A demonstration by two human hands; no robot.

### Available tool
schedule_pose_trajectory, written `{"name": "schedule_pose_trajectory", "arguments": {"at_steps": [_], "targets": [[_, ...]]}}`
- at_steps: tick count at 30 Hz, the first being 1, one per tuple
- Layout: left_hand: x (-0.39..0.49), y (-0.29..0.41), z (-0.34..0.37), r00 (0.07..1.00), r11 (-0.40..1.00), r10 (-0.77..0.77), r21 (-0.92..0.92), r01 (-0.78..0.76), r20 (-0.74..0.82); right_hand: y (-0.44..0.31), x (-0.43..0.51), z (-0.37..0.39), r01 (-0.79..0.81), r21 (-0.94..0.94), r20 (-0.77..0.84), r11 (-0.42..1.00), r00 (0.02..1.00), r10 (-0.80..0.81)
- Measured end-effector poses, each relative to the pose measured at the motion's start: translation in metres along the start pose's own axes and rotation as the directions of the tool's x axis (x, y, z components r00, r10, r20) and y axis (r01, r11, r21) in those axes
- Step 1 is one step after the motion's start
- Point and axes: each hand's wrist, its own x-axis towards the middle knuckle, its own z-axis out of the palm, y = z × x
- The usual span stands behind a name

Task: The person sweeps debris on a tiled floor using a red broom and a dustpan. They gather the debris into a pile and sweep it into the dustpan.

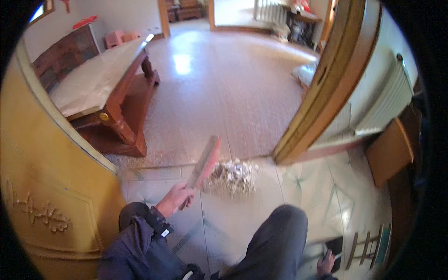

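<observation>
My left hand grips the wooden handle of a hand brush with pinkish-red bristles. Its head points up and away, its bristle side along the left of a pile of debris, made of pale flakes and brown crumbs, on the tiles just before the doorway. Low at the right, beyond my right knee, my right hand is closed around a thin grey part at a flat black object, perhaps a dustpan; the hand partly hides it.
A yellow door stands at the left, a wooden door frame at the right. Beyond the threshold are a long wooden table and a wide floor. A small folding stool and a brown wooden panel lie to the right.
</observation>
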Motion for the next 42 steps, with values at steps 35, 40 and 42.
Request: {"name": "schedule_pose_trajectory", "arguments": {"at_steps": [35, 40, 42], "targets": [[0.028, -0.005, 0.029, 0.994, 0.999, 0.011, -0.032, -0.008, 0.11, 0.0, 0.0, -0.002, 0.054, 0.043, -0.009, 0.998, 0.999, -0.053], [0.029, -0.005, 0.027, 0.992, 1.0, 0.02, -0.026, -0.016, 0.124, -0.003, 0.001, -0.004, 0.078, 0.061, -0.045, 0.995, 0.996, -0.075], [0.03, -0.005, 0.026, 0.991, 0.998, 0.035, -0.057, -0.028, 0.132, -0.004, 0.002, -0.005, 0.065, 0.07, -0.026, 0.995, 0.998, -0.064]]}}
